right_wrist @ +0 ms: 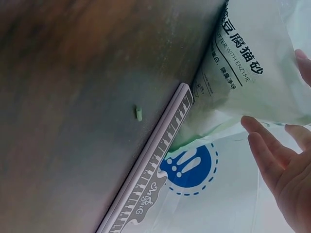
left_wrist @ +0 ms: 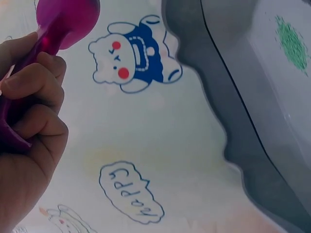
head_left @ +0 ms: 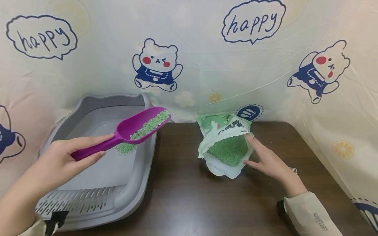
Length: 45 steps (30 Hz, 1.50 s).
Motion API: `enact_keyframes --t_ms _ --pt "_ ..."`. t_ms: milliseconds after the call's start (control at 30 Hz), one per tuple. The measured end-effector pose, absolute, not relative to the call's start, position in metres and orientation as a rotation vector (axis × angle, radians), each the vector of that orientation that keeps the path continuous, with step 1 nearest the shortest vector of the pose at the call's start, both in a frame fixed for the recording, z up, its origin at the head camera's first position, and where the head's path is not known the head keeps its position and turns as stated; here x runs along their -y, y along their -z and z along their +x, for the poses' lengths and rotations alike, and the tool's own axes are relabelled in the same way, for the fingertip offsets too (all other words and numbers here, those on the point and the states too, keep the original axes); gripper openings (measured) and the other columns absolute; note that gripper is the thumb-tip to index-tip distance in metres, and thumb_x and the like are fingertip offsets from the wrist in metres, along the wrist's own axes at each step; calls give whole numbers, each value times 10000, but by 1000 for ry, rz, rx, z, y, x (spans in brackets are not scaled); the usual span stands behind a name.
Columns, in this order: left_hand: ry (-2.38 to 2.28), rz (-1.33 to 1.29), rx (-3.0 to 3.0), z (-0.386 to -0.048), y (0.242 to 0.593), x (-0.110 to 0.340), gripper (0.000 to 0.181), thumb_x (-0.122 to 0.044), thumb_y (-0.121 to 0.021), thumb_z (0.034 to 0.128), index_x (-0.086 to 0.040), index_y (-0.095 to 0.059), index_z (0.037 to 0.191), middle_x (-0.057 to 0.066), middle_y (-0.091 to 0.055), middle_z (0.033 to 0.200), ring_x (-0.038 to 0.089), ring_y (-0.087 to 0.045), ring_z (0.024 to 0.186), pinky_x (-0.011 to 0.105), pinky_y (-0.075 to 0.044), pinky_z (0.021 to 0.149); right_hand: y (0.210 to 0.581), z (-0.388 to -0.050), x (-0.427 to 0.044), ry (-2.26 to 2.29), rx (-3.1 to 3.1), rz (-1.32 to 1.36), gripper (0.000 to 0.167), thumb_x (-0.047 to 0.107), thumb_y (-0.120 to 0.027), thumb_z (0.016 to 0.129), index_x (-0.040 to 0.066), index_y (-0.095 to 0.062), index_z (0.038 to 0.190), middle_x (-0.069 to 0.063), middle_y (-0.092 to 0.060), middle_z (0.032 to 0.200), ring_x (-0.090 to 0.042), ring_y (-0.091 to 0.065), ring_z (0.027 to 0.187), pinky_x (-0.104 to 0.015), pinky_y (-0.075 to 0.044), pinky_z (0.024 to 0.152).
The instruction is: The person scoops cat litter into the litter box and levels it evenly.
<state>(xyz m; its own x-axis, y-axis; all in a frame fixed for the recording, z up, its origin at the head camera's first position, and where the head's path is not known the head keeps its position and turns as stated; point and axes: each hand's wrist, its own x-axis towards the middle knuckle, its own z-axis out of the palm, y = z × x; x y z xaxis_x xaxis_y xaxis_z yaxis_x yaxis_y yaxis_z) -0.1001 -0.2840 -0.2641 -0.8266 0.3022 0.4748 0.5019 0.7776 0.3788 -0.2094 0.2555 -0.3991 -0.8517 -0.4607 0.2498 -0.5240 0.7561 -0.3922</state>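
Left hand (head_left: pixel 60 160) grips purple scoop (head_left: pixel 120 135) by handle — blade (head_left: pixel 136 124) forward of fingers. Litter bag (head_left: pixel 218 168) left of right hand (head_left: pixel 271 164) — fingers extended, contact uncertain.

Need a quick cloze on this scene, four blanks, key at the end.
1. The purple scoop is in the ____ hand.
2. The pellets on the scoop are colored ____.
3. The open bag is nearest the ____ hand.
4. The tray is colored ____.

Key: left; green; right; gray
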Motion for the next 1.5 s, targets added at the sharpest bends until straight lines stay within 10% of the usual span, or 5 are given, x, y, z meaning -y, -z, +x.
enact_keyframes --t_ms 300,1500 --pt "745 -483 2606 -93 267 317 536 -17 -820 770 -180 -701 1267 -366 -635 976 22 -521 639 172 -372 478 400 -208 -257 -692 2801 797 965 213 -795 840 131 -198 1595 -240 -320 1579 -453 -391 1399 -593 -397 1069" --pt "598 -184 2801 -109 296 382 499 -195 -773 865 -445 -639 1275 -116 -491 606 58 -307 480 275 -241 402 403 -210 -259 -685 2784 797 965 223 -796 842 161 -200 1598 -247 -330 1571 -475 -385 1393 -609 -395 1063"
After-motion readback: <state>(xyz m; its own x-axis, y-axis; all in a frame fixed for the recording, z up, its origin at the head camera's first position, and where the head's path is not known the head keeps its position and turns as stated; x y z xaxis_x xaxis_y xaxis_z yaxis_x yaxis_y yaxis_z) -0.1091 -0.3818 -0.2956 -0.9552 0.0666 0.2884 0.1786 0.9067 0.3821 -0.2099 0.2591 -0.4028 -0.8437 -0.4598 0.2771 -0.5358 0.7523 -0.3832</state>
